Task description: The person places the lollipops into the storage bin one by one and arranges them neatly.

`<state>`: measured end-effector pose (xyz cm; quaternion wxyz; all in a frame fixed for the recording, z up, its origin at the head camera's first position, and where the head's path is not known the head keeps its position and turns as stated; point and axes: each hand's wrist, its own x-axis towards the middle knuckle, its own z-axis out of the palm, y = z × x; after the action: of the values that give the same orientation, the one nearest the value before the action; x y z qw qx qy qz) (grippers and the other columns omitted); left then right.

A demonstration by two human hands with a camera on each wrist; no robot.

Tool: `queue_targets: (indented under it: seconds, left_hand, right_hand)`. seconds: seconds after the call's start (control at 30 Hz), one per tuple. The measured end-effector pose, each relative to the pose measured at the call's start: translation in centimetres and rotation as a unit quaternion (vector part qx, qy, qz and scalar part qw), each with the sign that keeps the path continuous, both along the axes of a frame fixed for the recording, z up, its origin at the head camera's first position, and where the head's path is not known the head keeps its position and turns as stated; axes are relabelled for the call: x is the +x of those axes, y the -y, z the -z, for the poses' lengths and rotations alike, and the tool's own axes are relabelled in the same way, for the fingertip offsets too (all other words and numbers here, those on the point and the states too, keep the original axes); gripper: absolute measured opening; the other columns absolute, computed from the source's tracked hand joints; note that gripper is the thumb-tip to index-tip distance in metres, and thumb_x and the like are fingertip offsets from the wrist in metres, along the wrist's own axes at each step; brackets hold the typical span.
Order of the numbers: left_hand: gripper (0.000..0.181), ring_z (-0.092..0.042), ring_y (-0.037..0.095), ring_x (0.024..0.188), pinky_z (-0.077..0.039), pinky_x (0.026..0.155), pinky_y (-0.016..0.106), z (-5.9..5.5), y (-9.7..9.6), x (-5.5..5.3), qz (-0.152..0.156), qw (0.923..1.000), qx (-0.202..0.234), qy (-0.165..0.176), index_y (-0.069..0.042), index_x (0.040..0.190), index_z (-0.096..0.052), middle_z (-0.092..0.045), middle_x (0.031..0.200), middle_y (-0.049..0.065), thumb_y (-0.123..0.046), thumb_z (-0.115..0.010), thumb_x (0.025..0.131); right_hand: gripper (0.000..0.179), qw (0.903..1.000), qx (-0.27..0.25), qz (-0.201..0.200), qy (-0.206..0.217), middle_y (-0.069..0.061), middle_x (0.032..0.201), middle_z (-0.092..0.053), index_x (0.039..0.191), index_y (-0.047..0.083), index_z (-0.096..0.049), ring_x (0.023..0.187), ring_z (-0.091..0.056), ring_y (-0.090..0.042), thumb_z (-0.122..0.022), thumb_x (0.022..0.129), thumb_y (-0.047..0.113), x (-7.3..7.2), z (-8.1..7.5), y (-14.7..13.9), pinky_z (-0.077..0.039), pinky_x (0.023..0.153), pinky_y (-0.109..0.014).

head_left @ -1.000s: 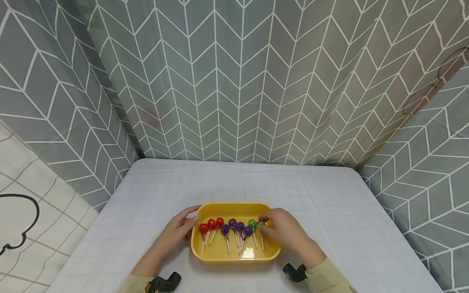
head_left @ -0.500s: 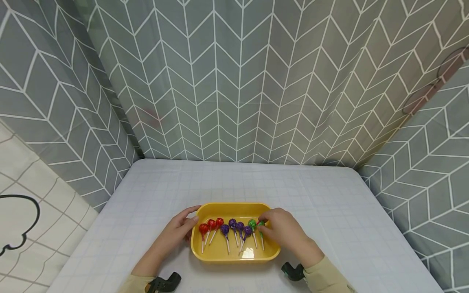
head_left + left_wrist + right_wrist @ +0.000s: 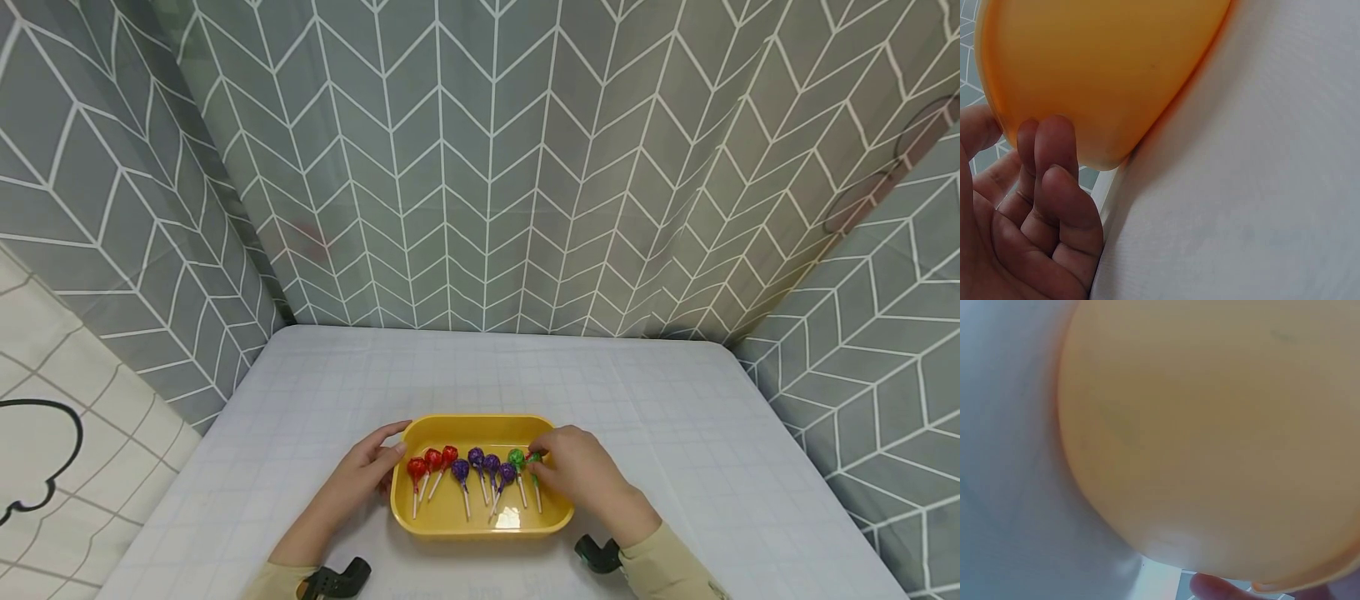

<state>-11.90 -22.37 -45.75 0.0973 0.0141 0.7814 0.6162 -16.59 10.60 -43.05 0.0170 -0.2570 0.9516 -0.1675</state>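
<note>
A yellow tray (image 3: 465, 429) stands near the front of the table in the head view. In it lie red lollipops (image 3: 416, 469) at the left, several purple lollipops (image 3: 461, 470) in the middle and green lollipops at the right. My left hand (image 3: 358, 468) holds the tray's left end, thumb at the rim, fingers against the outer wall (image 3: 1110, 69) in the left wrist view. Over the right end, my right hand (image 3: 583, 468) pinches the rightmost green lollipop (image 3: 535, 457) by its head, partly hidden by the fingers. A small red bit shows beside the fingertips.
A white gridded cloth (image 3: 652, 400) covers the table. Grey herringbone curtains (image 3: 465, 208) hang behind and at both sides. Black wrist mounts (image 3: 341, 579) sit on both forearms near the table's front.
The right wrist has shifted very slightly left while the fingers stay at the green lollipop. The left hand, tray and lollipops look unchanged.
</note>
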Motion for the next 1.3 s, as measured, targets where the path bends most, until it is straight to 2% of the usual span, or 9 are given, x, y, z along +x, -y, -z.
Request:
queue_targets:
  seconds: [0.17, 0.4, 0.6, 0.9, 1.13, 1.3]
  left_hand:
    - [0.045, -0.056, 0.022, 0.059, -0.051, 0.055, 0.031, 0.2, 0.0, -0.1, -0.003, 1.0000, -0.002, 0.002, -0.013, 0.146, -0.044, -0.068, 0.086, 0.016, -0.027, -0.052, 0.104]
    - [0.046, -0.056, 0.023, 0.059, -0.050, 0.054, 0.031, 3.0, 0.7, -1.2, -0.011, 0.9997, -0.018, 0.009, -0.018, 0.147, -0.044, -0.069, 0.086, 0.012, -0.033, -0.053, 0.104]
    - [0.045, -0.057, 0.023, 0.059, -0.051, 0.053, 0.032, 3.4, 0.8, -1.3, -0.015, 0.9997, -0.015, 0.012, -0.017, 0.147, -0.044, -0.069, 0.086, 0.014, -0.030, -0.052, 0.104]
    - [0.049, -0.059, 0.025, 0.060, -0.052, 0.054, 0.033, 3.7, 0.9, -1.3, -0.012, 0.9999, -0.001, 0.012, -0.021, 0.146, -0.044, -0.070, 0.088, 0.012, -0.037, -0.055, 0.102]
    - [0.049, -0.059, 0.025, 0.060, -0.052, 0.054, 0.033, 3.7, 0.9, -1.4, -0.006, 0.9999, -0.007, 0.006, -0.016, 0.148, -0.042, -0.070, 0.088, 0.012, -0.034, -0.053, 0.103]
    - [0.048, -0.059, 0.025, 0.059, -0.052, 0.054, 0.033, 3.7, 1.0, -1.4, -0.009, 0.9999, 0.000, 0.011, -0.021, 0.146, -0.044, -0.069, 0.086, 0.012, -0.037, -0.055, 0.102]
  right_hand:
    - [0.016, 0.9995, 0.019, -0.003, -0.026, 0.002, 0.086, -0.070, 0.094, 0.010, -0.077, 0.085, -0.063, -0.019, -0.079, 0.085, 0.023, 0.0, -0.1, 0.2, -0.051, 0.082, -0.040]
    - [0.016, 0.9977, 0.042, -0.008, -0.053, 0.003, 0.082, -0.070, 0.091, 0.011, -0.078, 0.079, -0.062, -0.017, -0.079, 0.084, 0.024, 0.0, -0.1, 0.4, -0.052, 0.078, -0.038]
    - [0.016, 0.9980, 0.051, -0.002, -0.038, 0.004, 0.082, -0.070, 0.093, 0.011, -0.078, 0.079, -0.062, -0.016, -0.079, 0.085, 0.025, 0.0, 0.0, 0.5, -0.053, 0.078, -0.037]
    - [0.017, 0.9988, 0.046, 0.001, -0.020, 0.003, 0.083, -0.071, 0.093, 0.010, -0.078, 0.075, -0.062, -0.012, -0.079, 0.085, 0.025, 0.0, 0.0, 0.5, -0.053, 0.073, -0.034]
    - [0.017, 0.9991, 0.042, 0.001, -0.011, 0.003, 0.083, -0.070, 0.094, 0.010, -0.078, 0.072, -0.059, -0.010, -0.078, 0.085, 0.025, -0.1, 0.1, 0.5, -0.053, 0.071, -0.033]
    - [0.016, 0.9991, 0.041, -0.002, -0.010, 0.004, 0.082, -0.070, 0.093, 0.010, -0.078, 0.071, -0.058, -0.009, -0.078, 0.085, 0.025, -0.2, 0.3, 0.5, -0.052, 0.070, -0.033]
